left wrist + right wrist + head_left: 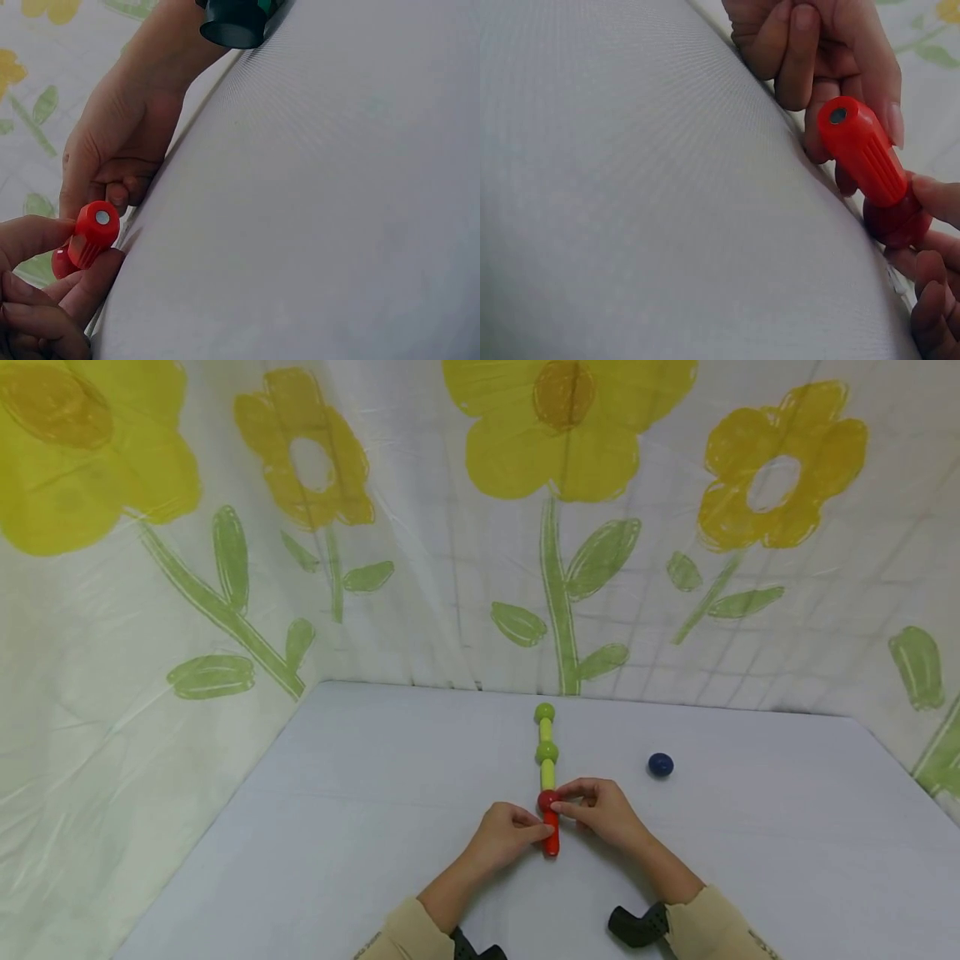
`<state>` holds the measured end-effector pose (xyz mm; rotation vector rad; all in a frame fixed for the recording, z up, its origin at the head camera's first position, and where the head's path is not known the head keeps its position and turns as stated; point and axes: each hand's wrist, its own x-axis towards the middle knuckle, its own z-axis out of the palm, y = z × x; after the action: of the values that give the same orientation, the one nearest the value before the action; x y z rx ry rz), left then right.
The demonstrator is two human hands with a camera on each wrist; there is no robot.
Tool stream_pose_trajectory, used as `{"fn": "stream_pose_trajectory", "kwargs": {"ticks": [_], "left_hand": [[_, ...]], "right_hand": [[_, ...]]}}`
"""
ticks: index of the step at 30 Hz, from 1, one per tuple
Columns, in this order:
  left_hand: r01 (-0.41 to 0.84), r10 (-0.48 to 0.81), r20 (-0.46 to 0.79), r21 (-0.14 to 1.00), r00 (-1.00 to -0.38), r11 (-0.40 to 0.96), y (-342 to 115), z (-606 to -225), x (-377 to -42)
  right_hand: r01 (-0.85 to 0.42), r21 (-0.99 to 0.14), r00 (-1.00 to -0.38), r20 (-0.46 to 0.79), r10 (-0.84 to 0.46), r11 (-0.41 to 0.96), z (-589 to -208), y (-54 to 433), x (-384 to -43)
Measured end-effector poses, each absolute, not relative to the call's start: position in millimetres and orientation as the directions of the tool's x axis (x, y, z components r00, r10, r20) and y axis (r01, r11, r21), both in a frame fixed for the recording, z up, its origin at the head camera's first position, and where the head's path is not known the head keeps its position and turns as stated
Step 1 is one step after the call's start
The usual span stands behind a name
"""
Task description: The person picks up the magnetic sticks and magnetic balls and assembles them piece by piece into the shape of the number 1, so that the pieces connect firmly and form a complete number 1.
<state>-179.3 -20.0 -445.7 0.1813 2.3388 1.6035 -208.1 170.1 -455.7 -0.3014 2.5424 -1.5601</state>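
A line of magnetic toy pieces lies on the table in the head view: a green ball (544, 712), a yellow-green rod (546, 730), a second green ball (547, 752), another yellow-green rod (547, 774), then a red ball (547, 799) and a red rod (552, 841) at the near end. My left hand (504, 837) pinches the red rod from the left. From the right, my right hand (606, 812) pinches the red ball between thumb and fingers. A round metal disc shows in the rod's near end in the right wrist view, where fingers partly cover the red ball (895, 221).
A dark blue ball (661, 765) sits on the white table (360, 793), to the right of the line. Black wrist devices (637, 926) are worn at both sleeves. Behind the table's far edge hangs a white curtain (427, 568) with painted yellow flowers.
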Motion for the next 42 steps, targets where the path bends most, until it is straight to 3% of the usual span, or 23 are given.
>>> {"fn": "stream_pose_trajectory", "kwargs": {"ticks": [33,42], "left_hand": [[-0.083,0.267,-0.206,0.909,-0.941,0.408,-14.7,-443.8,-175.4],[-0.080,0.261,-0.201,0.908,-0.944,0.411,-15.6,-443.4,-176.6]], "right_hand": [[-0.099,-0.888,-0.972,-0.010,-0.235,0.448,-456.9,172.5,-208.0],[-0.008,-0.877,-0.992,-0.054,-0.115,0.481,-446.6,178.8,-212.6]]}}
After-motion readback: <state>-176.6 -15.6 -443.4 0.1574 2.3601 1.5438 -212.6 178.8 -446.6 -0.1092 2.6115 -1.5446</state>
